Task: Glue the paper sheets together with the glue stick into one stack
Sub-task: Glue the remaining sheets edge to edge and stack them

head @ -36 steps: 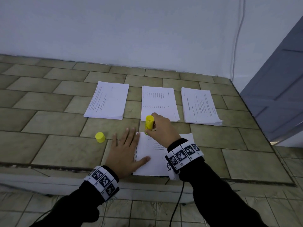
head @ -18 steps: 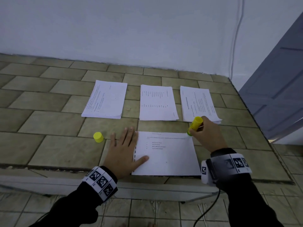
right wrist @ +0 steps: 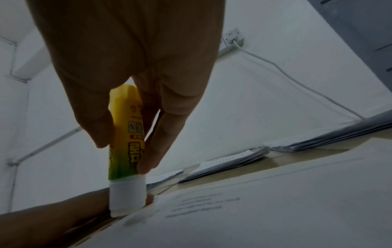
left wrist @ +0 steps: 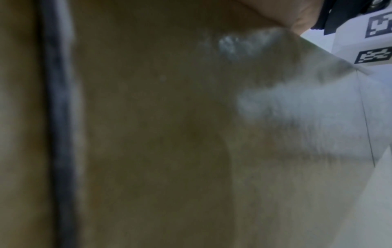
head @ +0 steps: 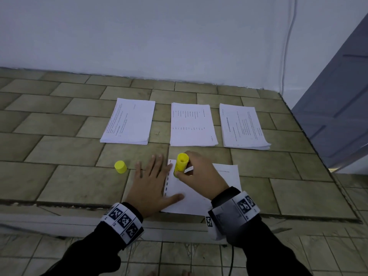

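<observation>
The glue stick is pinched upright in the right hand, its white tip pressed on the near sheet at the far left corner. That sheet is held flat by the left hand, fingers straight. The yellow cap is stood just left of the left hand; three paper stacks are laid beyond both hands.

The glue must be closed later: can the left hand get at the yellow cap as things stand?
Probably yes. The cap stands alone on the tiles just left of the left hand, nothing between; but that hand presses the sheet.
</observation>
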Tool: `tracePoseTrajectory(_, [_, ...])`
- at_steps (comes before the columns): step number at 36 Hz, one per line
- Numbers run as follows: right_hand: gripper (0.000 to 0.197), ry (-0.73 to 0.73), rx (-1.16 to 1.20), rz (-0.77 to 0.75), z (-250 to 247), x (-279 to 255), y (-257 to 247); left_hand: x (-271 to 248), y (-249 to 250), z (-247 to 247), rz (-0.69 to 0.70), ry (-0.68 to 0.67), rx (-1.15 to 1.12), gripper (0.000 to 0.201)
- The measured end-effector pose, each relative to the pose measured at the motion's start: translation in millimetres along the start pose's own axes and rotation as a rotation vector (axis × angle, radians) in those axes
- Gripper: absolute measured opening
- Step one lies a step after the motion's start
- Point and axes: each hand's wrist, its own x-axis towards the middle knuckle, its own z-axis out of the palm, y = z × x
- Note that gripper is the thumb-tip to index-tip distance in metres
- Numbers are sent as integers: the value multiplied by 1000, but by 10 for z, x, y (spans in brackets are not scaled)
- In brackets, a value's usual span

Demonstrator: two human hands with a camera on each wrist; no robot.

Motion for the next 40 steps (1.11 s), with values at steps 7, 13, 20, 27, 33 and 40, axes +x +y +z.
tracePoseTrajectory(7, [14,-57,-39,14,67,24,-17,10,-17,23,-4,-4,2,115])
tracePoseTrajectory(13, [14,-19,-42,49,-66,-51,88,-7,5,-2,-2,30,-28,117])
tracePoseTrajectory(20, [16,99,-38,114,-417,-276,333,0,-4,-2,-13,8,1,116])
tracePoseTrajectory(27, [12,176,-101,195,-778,-512,603,-1,2,-19,-9,21,-8,114])
tracePoseTrajectory(33, [10,224,-167,207,-895,-605,683,-22,-8,23,6,59,-48,99])
tracePoseTrajectory(40, [13,93,6,75,-539,-497,393,8,-45,96,9,97,-42,71])
